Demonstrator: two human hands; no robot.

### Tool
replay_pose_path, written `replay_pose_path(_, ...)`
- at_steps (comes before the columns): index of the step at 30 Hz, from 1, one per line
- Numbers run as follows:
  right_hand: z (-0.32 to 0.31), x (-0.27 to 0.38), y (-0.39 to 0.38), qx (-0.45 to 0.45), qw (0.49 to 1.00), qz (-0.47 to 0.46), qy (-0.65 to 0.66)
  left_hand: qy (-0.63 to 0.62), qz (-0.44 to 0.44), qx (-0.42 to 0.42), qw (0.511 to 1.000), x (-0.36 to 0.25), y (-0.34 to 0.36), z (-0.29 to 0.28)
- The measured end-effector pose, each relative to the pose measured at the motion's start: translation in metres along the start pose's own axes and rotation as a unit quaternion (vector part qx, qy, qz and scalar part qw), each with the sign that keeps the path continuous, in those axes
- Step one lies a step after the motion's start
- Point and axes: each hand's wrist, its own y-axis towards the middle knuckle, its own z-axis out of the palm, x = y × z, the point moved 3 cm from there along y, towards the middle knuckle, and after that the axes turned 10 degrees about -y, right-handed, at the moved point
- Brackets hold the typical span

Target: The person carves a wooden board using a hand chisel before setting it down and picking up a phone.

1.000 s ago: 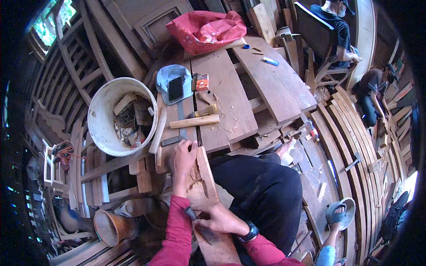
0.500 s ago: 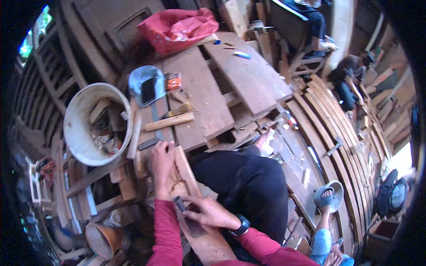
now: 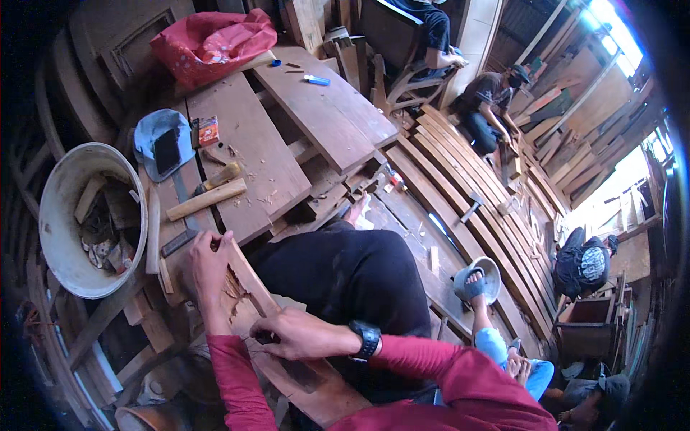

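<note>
My left hand (image 3: 210, 266) grips the far end of a wooden plank (image 3: 262, 291), which slants across my lap and shows a rough carved hollow. My right hand (image 3: 298, 332) is curled low on the same plank; what its fingers hold is hidden and too dark to make out. Just beyond my left hand lie a dark bar-shaped tool (image 3: 180, 242) and a pale wooden stick (image 3: 206, 199) on the slatted bench (image 3: 266, 165), beside a yellow-handled tool (image 3: 227, 173).
A white bucket (image 3: 59, 215) of scraps stands left. The bench holds a red bag (image 3: 208, 43), blue cap (image 3: 147, 133) with phone, small box and lighter. Several people work to the right among stacked boards (image 3: 467, 215); a bare leg (image 3: 480, 316) rests near a bowl.
The view has swung right, so bench and bucket sit further left and more workers show. My left hand still grips the plank; the dark tool seen earlier in my right hand no longer shows clearly.
</note>
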Motion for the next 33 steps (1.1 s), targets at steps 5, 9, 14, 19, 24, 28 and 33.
replay_pose_path(5, -0.01, 0.02, 0.031, 0.001, 0.995, -0.013, -0.097, 0.03, -0.012, -0.014, 0.999, 0.006, -0.005, -0.006)
replay_pose_path(9, -0.002, 0.0, 0.036, -0.031, 0.992, 0.04, -0.113, 0.013, 0.005, -0.023, 1.0, 0.006, 0.001, 0.002)
replay_pose_path(14, -0.022, 0.013, 0.038, -0.08, 0.996, 0.009, -0.044, -0.024, 0.057, -0.03, 0.998, 0.014, 0.009, 0.007)
replay_pose_path(19, -0.01, 0.004, 0.032, 0.016, 0.998, 0.041, -0.046, 0.025, 0.016, -0.026, 0.999, 0.012, 0.001, -0.002)
replay_pose_path(24, -0.017, 0.01, 0.028, -0.043, 0.997, 0.065, 0.01, 0.02, 0.023, -0.027, 0.999, 0.011, 0.001, 0.0)
replay_pose_path(28, -0.009, 0.004, 0.023, -0.023, 1.0, 0.003, -0.006, 0.008, 0.028, -0.019, 0.999, 0.014, 0.001, 0.003)
replay_pose_path(33, -0.016, 0.002, 0.025, -0.124, 0.992, 0.004, 0.018, 0.018, 0.021, -0.015, 1.0, 0.016, 0.007, 0.001)
